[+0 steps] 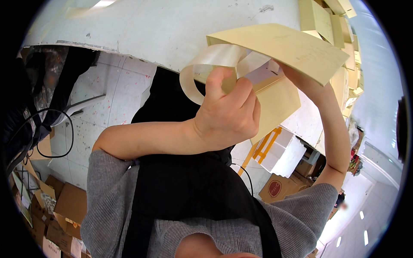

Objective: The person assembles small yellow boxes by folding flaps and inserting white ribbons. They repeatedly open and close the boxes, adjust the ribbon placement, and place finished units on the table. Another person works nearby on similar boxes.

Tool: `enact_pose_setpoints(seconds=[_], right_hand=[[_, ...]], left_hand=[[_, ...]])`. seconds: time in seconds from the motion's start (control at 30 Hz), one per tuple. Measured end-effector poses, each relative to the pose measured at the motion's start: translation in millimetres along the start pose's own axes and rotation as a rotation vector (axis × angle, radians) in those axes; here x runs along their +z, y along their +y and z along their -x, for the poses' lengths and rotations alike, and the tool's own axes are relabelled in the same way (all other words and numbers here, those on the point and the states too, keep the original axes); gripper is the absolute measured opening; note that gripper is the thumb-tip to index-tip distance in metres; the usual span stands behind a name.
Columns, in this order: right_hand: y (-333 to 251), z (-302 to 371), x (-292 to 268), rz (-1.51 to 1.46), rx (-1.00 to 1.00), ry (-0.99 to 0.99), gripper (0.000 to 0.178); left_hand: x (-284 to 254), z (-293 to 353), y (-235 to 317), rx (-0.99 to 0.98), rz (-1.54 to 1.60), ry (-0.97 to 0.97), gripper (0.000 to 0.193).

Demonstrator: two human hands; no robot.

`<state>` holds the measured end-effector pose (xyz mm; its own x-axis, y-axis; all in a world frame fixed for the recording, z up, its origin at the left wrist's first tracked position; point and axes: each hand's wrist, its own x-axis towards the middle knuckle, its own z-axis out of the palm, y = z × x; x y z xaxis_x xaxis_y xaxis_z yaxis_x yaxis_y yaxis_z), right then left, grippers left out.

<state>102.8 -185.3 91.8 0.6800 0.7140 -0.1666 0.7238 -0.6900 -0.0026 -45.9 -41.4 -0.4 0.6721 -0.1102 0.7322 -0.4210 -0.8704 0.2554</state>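
Note:
A pale yellow folding gift box is held tilted at the table's edge, its panels spread apart. A wide cream satin ribbon comes out from between the panels and curves in a loop to the left. My left hand is closed in front of the box, fingers curled, with the ribbon passing at its index finger and thumb. My right hand reaches under the upper panel from the right and supports the box; its fingertips are hidden behind that panel. A lower panel slants down beneath it.
Several similar yellow boxes stand along the right of the white table. Below are a white crate and a cardboard carton. More cartons lie at lower left. A dark-clothed person is at the left.

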Motion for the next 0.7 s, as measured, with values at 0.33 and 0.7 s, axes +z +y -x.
enact_pose_setpoints(seconds=[0.33,0.7], right_hand=[[9,14,4,-0.004,-0.113,0.114,0.034],[28,11,14,0.167,-0.3,0.237,0.034]], left_hand=[[-1,1,1,-0.001,0.023,-0.021,0.013],[0,0,0,0.001,0.01,-0.026,0.012]])
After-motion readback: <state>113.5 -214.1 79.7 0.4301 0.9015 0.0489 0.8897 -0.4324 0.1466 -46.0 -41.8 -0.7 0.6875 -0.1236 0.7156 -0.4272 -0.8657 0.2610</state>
